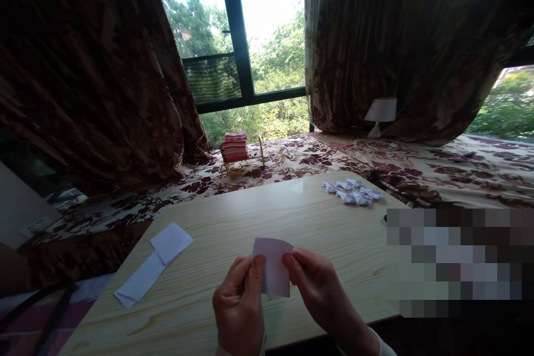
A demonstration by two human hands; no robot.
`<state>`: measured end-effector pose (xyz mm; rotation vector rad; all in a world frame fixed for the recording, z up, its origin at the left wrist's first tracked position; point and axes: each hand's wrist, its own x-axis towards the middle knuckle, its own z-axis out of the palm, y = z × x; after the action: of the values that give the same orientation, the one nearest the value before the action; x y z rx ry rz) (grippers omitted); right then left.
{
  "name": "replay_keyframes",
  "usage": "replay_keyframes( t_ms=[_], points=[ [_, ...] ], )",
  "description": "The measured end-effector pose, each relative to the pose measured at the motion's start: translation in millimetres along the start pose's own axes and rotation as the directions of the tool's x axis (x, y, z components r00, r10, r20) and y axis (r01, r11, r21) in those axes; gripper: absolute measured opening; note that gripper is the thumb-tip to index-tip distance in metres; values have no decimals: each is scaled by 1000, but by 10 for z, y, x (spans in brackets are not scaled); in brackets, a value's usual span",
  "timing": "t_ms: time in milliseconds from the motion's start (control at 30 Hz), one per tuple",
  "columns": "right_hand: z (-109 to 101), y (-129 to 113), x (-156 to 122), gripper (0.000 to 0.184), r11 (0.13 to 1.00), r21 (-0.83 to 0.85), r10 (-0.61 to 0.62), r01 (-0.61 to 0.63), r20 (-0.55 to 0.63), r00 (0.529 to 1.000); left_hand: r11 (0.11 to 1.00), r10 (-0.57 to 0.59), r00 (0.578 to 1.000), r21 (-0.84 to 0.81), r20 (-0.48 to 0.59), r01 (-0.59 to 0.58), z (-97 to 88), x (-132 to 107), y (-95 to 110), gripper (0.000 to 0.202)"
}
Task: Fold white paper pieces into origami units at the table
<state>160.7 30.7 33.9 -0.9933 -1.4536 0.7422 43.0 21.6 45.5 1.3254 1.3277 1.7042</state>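
Pinching white paper — with left hand at its 9 o'clock edge, right hand at 3 o'clock.

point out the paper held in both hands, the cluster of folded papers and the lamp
Held paper (275, 271): head view, middle of its visible face
Folded papers (359, 197): head view, a piece near the cluster's middle
Lamp (381, 110): head view, its shade
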Motion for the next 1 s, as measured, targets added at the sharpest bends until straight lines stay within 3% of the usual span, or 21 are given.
replay_keyframes(
  t_ms=[133, 200, 267, 367, 400, 467, 533, 600, 733, 900, 1000],
  points=[
    [-214, 87, 10, 39, 997, -64, 41, -41, -4, 999, 998, -33, 997, 46, -67, 36, -146, 131, -89, 23],
    [-362, 116, 27, 39, 986, -71, 144, -148, -53, 988, 997, 6, 993, 78, -116, 3, -229, 213, -90, 24],
    [-466, 88, 53, 29, 985, -96, 149, -145, 42, 988, 986, 86, 993, 138, 78, -96, -279, 273, -42, 22],
    [-473, -29, 96, 19, 992, -107, 95, -70, 246, 965, 953, 118, 899, 206, 422, -222, -265, 309, 86, 21],
    [-446, -63, 106, 12, 993, -109, 74, -44, 291, 954, 945, 120, 865, 212, 487, -250, -246, 314, 125, 22],
    [-385, -89, 114, 21, 996, -89, 45, -18, 318, 947, 942, 113, 833, 207, 542, -263, -207, 327, 167, 23],
    [-340, -52, 100, 29, 997, -67, 60, -44, 267, 962, 962, 68, 854, 192, 516, -193, -182, 337, 143, 24],
    [-316, 21, 70, 29, 993, -31, 116, -112, 189, 975, 986, -37, 876, 158, 482, -45, -163, 322, 58, 25],
    [-264, 124, 5, 32, 976, 86, 187, -200, 143, 972, 972, -220, 811, 48, 542, 231, -79, 172, -147, 28],
    [-167, 74, -48, 32, 986, 48, 150, -157, 137, 979, 951, -253, 886, -70, 388, 302, 59, -32, -122, 30],
    [-170, 66, -64, 32, 991, 12, 132, -134, 90, 987, 969, -207, 916, -59, 342, 241, 37, -28, -62, 28]
  ],
)
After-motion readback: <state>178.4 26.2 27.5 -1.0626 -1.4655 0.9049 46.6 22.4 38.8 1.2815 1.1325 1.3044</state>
